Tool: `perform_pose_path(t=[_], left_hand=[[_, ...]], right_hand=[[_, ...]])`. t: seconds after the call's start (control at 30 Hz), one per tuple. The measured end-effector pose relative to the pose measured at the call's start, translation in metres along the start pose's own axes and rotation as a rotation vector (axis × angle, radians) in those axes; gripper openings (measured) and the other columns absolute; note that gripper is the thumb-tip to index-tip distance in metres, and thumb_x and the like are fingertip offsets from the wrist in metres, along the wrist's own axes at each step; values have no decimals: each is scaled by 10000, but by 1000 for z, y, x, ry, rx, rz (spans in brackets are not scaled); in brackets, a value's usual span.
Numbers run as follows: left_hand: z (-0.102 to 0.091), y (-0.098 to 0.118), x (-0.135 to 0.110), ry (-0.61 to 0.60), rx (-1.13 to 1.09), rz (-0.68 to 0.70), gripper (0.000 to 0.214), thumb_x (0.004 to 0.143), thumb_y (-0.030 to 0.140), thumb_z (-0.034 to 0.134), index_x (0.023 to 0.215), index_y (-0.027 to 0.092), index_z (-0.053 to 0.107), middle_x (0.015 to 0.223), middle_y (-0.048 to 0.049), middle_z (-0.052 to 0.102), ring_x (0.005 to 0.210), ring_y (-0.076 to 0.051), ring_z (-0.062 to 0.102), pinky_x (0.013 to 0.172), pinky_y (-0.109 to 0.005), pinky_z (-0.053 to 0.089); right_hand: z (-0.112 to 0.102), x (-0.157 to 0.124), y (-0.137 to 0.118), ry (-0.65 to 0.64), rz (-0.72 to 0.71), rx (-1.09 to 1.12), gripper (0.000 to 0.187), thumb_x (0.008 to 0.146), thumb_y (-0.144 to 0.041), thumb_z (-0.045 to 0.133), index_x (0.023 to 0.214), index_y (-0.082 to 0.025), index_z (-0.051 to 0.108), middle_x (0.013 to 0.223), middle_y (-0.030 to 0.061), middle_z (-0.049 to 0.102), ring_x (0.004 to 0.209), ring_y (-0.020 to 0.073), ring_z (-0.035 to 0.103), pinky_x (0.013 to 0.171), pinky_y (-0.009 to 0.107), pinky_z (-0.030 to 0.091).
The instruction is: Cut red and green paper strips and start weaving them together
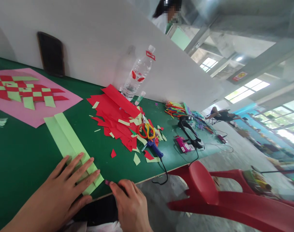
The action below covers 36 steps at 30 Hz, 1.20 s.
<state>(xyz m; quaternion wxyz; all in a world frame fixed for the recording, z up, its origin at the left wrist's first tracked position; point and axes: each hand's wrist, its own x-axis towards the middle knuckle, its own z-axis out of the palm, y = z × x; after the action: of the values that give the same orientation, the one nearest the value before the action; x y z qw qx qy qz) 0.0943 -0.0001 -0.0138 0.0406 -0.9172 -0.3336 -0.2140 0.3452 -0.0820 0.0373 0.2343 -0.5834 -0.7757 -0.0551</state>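
A long strip of light green folded paper (69, 140) with lengthwise creases lies slantwise on the green table. My left hand (72, 185) rests on its near end, palm down and fingers spread flat. Just beyond that end, at the table's edge, my right hand (132, 203) is closed around a small purple object (107, 182). Only its tip shows, so I cannot tell its kind. Further left is a pink sheet (67, 108) bearing a fish-like shape of woven red and green strips (33, 93).
Red paper pieces (113, 119) and scraps lie mid-table with scissors (147, 130) and a blue glue gun (154, 148). A water bottle (138, 75) and a phone (51, 54) stand by the white partition (89, 38). A red chair (205, 183) is at the right.
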Motion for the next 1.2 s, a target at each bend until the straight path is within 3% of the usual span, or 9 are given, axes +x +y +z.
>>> perform_pose_path(t=[0.43,0.6,0.77,0.97,1.2], left_hand=[[-2,-1,0,-15,12,6,590,977,578,613,1547,448,536,1612,-30,601,1505,-402,486,1207,-621,294],[-3,-1,1,-18,8,0,580,980,547,615,1545,442,538,1608,-31,605,1504,-408,485,1194,-624,293],[-5,-1,-1,-22,1,25,562,974,552,632,1523,470,551,1590,-3,622,1477,-362,523,1220,-575,271],[-5,-1,-1,23,9,40,560,956,548,647,1471,329,635,1546,-60,664,1444,-365,547,1269,-544,194],[-6,-2,0,21,4,47,545,950,544,659,1450,329,656,1533,-47,676,1430,-356,557,1283,-519,156]], right_hand=[[0,4,0,-9,7,20,323,1075,-155,526,1199,-316,777,903,16,736,769,186,651,690,346,424],[-4,4,2,-18,30,58,366,1101,-163,453,1195,-305,777,907,23,735,788,196,655,691,346,419],[-5,3,0,-27,39,73,309,1082,-184,522,1168,-318,787,895,18,732,766,193,661,693,329,444],[-6,0,0,-45,32,65,309,1044,-148,562,1167,-319,786,896,13,730,762,189,659,700,326,466],[-5,2,0,-33,23,51,324,1037,-124,548,1152,-309,786,889,16,724,748,188,645,686,323,460]])
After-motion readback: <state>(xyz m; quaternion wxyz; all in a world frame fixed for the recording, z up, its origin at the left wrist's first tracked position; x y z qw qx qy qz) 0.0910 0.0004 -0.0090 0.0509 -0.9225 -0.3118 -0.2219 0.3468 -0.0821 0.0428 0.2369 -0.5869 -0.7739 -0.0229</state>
